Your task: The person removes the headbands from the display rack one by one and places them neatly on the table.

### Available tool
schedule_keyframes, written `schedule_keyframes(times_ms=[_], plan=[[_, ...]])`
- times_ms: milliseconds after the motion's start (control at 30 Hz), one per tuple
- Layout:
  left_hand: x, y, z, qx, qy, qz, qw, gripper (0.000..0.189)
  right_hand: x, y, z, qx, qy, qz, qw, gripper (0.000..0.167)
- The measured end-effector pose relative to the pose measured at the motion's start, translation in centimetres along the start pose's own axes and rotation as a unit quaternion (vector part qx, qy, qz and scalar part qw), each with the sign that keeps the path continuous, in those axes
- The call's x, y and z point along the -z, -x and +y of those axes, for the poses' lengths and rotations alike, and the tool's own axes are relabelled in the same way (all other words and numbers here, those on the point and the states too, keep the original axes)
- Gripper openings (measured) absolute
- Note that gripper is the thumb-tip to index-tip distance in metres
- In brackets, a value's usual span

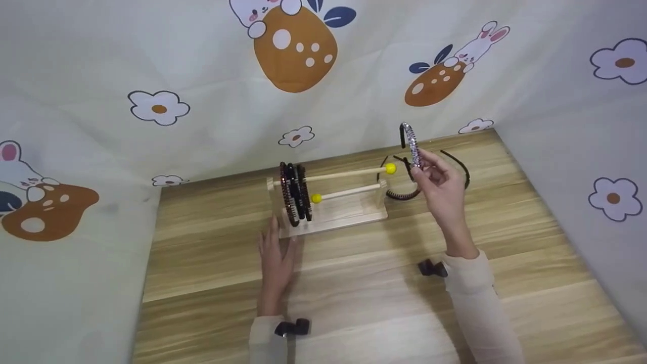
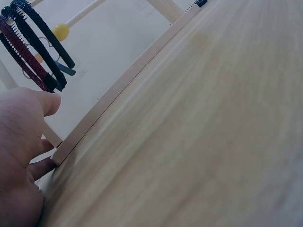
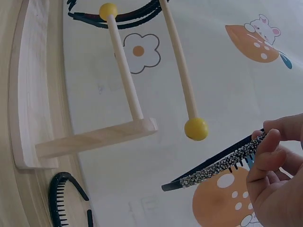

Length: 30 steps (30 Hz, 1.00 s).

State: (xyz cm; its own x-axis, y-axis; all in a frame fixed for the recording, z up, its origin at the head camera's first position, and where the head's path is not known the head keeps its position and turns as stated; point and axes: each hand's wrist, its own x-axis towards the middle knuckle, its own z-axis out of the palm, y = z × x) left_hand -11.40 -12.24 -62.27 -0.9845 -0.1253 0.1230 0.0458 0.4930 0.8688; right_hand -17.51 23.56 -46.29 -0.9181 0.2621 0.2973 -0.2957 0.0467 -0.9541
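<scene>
My right hand (image 1: 445,189) pinches a silver glittery headband (image 1: 413,144) between thumb and fingers, raised near the yellow ball tip of the stand's upper rod (image 1: 349,174). In the right wrist view, the headband (image 3: 218,163) has small comb teeth along its inside. Several dark headbands (image 1: 294,194), one with reddish glitter, hang on that rod at the left end of a wooden stand (image 1: 349,220). My left hand (image 1: 277,260) lies at the stand's left end with fingers extended. In the left wrist view, its fingertips touch the corner of the base (image 2: 104,99).
More dark headbands (image 1: 403,196) lie on the wood-grain table (image 1: 354,283) behind and right of the stand. A shorter lower rod (image 1: 349,191) with a yellow ball points left. Pale fabric (image 1: 212,136) printed with rabbits and flowers surrounds the table.
</scene>
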Motion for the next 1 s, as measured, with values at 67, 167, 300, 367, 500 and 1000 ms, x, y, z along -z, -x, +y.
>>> schedule_keyframes(times_ms=[67, 167, 300, 367, 500, 1000], plan=[[0.0, 0.0, 0.0, -0.002, -0.001, 0.000, 1.0000, 0.077, 0.4, -0.1, 0.3, 0.005, -0.002, 0.002, 1.0000, 0.039], [0.0, 0.0, 0.1, 0.000, -0.001, 0.000, 1.0000, 0.077, 1.1, -0.2, 0.8, 0.011, 0.000, 0.001, 0.9999, 0.039], [0.1, 0.1, 0.1, 0.000, 0.000, 0.001, 1.0000, 0.077, 2.0, -0.2, 1.4, 0.015, 0.017, 0.001, 0.9997, 0.040], [0.1, 0.2, 0.1, -0.001, 0.002, 0.002, 1.0000, 0.077, 2.4, -0.3, 1.5, 0.014, 0.022, 0.001, 0.9996, 0.039], [0.1, 0.3, 0.2, 0.002, 0.005, 0.005, 1.0000, 0.078, 3.3, -0.4, 1.8, 0.008, 0.028, 0.010, 0.9995, 0.039], [-0.1, 0.0, -0.1, -0.010, 0.006, 0.009, 0.9999, 0.076, 6.2, -0.3, 3.4, -0.020, 0.047, 0.054, 0.9972, 0.022]])
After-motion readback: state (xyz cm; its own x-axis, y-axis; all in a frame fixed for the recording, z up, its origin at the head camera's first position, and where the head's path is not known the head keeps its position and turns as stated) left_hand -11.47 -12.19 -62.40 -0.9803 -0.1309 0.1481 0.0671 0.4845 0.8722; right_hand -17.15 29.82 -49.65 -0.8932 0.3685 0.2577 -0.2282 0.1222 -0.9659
